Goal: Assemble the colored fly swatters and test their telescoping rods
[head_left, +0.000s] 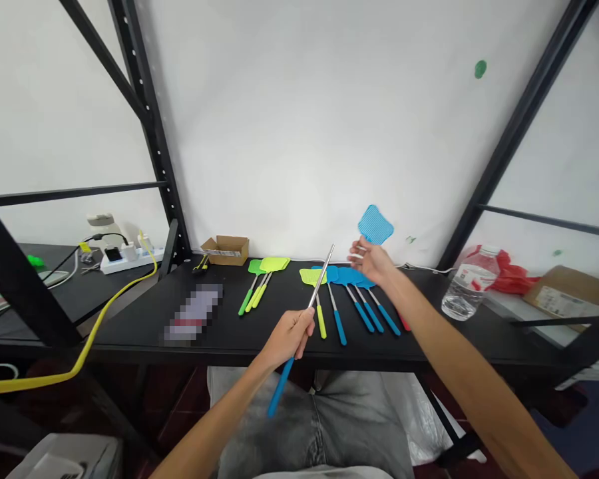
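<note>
My left hand [290, 334] is closed around a metal rod with a blue handle [281, 388], its bare tip pointing up and away over the table. A blue fly swatter head [376, 225] shows at my right hand [372, 261], whose fingers are bent at its lower edge. No join is visible between that head and the rod. Beyond my hands lie several blue fly swatters [340, 326] and a yellow-green fly swatter [321, 322]. Farther left are yellow-green swatters [275, 263] and a green one [244, 303].
An open cardboard box [225, 251] stands at the back left, near a blurred flat item [194, 314]. On the right are a water bottle [472, 283], red plastic [514, 276] and a brown carton [569, 293]. Black frame posts [154, 133] flank the table; a yellow cable [100, 319] crosses left.
</note>
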`<act>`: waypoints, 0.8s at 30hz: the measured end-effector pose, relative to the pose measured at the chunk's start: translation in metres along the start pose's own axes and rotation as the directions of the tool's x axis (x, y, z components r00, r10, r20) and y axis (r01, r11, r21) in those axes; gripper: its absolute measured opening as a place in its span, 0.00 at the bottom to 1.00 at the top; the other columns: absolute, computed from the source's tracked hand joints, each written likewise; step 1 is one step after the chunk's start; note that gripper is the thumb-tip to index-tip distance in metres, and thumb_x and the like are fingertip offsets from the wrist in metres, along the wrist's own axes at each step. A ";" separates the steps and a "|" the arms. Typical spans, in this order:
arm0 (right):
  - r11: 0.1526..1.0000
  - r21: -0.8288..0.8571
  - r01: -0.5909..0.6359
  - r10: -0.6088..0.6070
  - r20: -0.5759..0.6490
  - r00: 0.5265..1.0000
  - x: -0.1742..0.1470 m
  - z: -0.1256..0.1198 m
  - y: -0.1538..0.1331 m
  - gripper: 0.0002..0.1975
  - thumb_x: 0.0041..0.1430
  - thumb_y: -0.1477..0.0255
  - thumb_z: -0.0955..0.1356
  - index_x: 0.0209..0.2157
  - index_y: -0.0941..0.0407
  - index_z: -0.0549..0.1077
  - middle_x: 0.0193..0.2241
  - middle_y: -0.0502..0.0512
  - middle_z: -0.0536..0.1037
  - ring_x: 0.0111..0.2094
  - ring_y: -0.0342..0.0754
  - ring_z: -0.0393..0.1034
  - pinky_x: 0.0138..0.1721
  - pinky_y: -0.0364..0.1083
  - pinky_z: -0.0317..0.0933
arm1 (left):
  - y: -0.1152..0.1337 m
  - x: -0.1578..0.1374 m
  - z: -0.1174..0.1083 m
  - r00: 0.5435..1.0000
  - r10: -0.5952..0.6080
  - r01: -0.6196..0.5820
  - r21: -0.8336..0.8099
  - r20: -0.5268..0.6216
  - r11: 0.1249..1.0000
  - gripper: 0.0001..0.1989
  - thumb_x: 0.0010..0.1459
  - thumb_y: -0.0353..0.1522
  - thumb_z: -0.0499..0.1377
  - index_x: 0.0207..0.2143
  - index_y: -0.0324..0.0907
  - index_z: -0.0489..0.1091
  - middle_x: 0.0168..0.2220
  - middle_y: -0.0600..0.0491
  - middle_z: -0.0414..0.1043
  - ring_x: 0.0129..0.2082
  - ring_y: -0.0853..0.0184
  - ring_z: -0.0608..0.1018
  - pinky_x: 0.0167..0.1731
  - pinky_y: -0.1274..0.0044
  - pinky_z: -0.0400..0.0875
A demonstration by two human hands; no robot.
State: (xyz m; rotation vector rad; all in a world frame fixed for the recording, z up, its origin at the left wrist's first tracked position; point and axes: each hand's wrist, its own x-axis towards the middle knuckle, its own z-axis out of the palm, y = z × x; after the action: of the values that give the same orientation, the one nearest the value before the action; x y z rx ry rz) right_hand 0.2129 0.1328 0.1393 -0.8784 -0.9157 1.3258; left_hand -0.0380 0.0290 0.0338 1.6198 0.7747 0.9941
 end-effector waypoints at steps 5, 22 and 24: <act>0.976 -0.210 0.054 -0.023 0.150 0.988 -0.014 0.008 0.068 0.15 0.59 0.57 0.68 0.33 0.55 0.74 0.28 0.54 0.77 0.26 0.45 0.71 0.25 0.42 0.64 | -0.021 0.001 0.004 0.996 -0.060 0.056 -0.053 -0.069 0.997 0.26 0.65 0.50 0.45 0.22 0.42 0.61 0.07 0.59 0.60 0.07 0.75 0.59 0.11 0.84 0.49; 0.973 0.219 -0.068 0.014 0.238 0.971 -0.030 0.050 0.060 0.14 0.62 0.60 0.65 0.43 0.53 0.76 0.29 0.52 0.77 0.25 0.44 0.70 0.26 0.43 0.63 | -0.022 -0.004 0.005 0.998 -0.065 0.065 0.044 -0.004 0.997 0.27 0.64 0.51 0.46 0.22 0.41 0.61 0.07 0.60 0.58 0.07 0.76 0.58 0.13 0.83 0.48; 0.970 0.232 -0.076 0.018 0.242 0.970 -0.029 0.049 0.060 0.14 0.61 0.60 0.65 0.42 0.53 0.76 0.28 0.51 0.77 0.25 0.44 0.69 0.25 0.43 0.62 | -0.021 -0.004 0.005 0.998 -0.063 0.063 0.046 0.004 0.997 0.27 0.64 0.51 0.46 0.21 0.41 0.61 0.07 0.60 0.57 0.07 0.76 0.58 0.13 0.83 0.48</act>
State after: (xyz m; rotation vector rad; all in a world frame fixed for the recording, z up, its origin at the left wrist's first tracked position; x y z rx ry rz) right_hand 0.1439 0.1074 0.1025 -0.5640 -0.8986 1.5710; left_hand -0.0356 0.0284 0.0120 1.6266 0.8453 0.9324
